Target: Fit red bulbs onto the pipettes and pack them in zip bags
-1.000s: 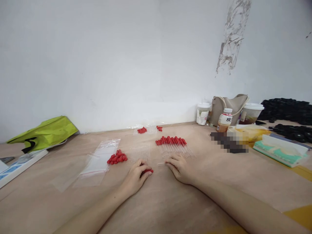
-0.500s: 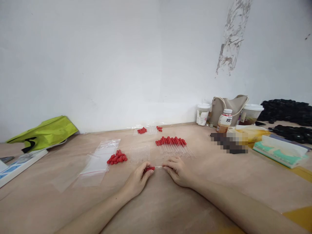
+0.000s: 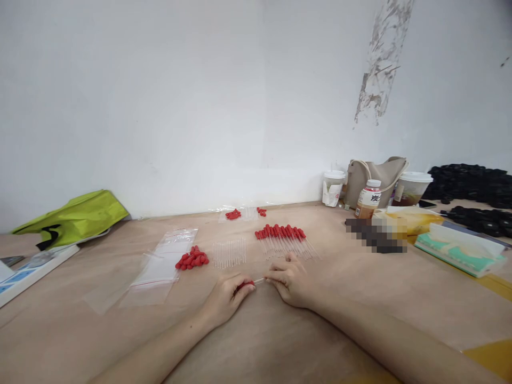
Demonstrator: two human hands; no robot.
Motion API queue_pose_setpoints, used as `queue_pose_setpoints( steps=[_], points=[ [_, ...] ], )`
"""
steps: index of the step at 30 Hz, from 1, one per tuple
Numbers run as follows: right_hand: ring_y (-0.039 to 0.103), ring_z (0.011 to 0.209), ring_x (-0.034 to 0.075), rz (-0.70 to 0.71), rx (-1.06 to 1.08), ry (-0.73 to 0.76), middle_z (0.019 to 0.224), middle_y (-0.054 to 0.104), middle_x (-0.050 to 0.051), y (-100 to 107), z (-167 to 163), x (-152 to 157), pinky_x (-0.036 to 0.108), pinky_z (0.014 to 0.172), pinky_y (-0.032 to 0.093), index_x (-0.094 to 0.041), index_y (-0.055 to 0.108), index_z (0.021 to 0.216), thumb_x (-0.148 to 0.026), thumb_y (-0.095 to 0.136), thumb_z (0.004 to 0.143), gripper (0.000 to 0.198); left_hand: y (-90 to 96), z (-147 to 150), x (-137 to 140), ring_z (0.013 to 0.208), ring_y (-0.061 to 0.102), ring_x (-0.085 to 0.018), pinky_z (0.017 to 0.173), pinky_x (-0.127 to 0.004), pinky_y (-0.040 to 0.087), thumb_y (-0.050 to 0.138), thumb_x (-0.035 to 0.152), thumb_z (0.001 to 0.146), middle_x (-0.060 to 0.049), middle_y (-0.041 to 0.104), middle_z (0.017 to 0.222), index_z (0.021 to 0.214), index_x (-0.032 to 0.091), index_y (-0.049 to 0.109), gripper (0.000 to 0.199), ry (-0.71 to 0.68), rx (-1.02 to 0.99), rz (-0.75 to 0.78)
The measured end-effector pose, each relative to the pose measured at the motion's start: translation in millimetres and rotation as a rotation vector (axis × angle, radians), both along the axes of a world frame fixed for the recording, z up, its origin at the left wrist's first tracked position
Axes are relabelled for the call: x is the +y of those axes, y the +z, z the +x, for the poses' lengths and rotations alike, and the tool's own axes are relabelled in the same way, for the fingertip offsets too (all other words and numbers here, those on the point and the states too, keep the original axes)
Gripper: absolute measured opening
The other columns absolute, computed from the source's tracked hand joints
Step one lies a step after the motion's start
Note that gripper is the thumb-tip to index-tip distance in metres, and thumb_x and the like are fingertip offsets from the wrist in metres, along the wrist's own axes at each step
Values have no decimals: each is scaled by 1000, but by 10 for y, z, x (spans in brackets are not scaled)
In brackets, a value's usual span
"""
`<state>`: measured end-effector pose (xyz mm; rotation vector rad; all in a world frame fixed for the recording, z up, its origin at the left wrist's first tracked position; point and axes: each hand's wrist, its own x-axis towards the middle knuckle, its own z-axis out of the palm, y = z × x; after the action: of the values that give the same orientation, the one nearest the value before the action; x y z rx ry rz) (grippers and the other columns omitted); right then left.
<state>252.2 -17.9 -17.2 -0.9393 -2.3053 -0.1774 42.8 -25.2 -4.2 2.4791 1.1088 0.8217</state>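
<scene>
Between the fingers of my left hand (image 3: 229, 296) is a red rubber bulb (image 3: 245, 285), partly covered by them. My right hand (image 3: 291, 280) pinches the far end of a thin clear dropper tube (image 3: 258, 281), whose other end meets the bulb. Beyond my hands, a row of clear tubes (image 3: 230, 253) lies on the table. Left of it is a pile of red bulbs (image 3: 192, 259). To the right, several droppers with red bulbs fitted (image 3: 283, 237) lie side by side, just past my right fingers.
Clear zip bags (image 3: 160, 266) lie at left, near a power strip (image 3: 40, 274) and a yellow-green bag (image 3: 80, 216). More bulbs (image 3: 233, 214) are by the wall. At right stand a bottle (image 3: 368, 200), lidded cups (image 3: 333, 188) and a tissue pack (image 3: 460, 250).
Both hands have shifted slightly downward with the bulb and tube. The tube now slants up to the right, and my right index finger is raised and bent more.
</scene>
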Motion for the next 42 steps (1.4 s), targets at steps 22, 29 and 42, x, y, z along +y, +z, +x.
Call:
queue_pose_setpoints(
  steps=[22, 29, 42],
  points=[
    [49, 59, 10, -186, 79, -13, 63, 59, -1, -32, -185, -94, 27, 65, 29, -18, 59, 69, -18, 43, 82, 21, -18, -20, 38, 70, 52, -15, 63, -24, 39, 36, 26, 88, -4, 57, 76, 86, 18, 56, 22, -123, 110, 152],
    [51, 74, 12, -187, 113, 13, 76, 59, 0, 105, -95, -98, 27, 70, 30, -20, 60, 80, -23, 41, 85, 19, 7, -73, 67, 69, 54, -14, 63, -23, 40, 48, 33, 83, 0, 61, 75, 87, 21, 60, 17, -10, -14, 50],
    [50, 71, 14, -85, -112, -61, 69, 61, 3, 210, -77, -82, 29, 70, 25, -19, 63, 70, -27, 47, 80, 20, -43, -98, 64, 64, 51, -13, 62, -25, 42, 50, 32, 80, -1, 57, 81, 108, 23, 52, 29, 51, -34, 75]
  ],
)
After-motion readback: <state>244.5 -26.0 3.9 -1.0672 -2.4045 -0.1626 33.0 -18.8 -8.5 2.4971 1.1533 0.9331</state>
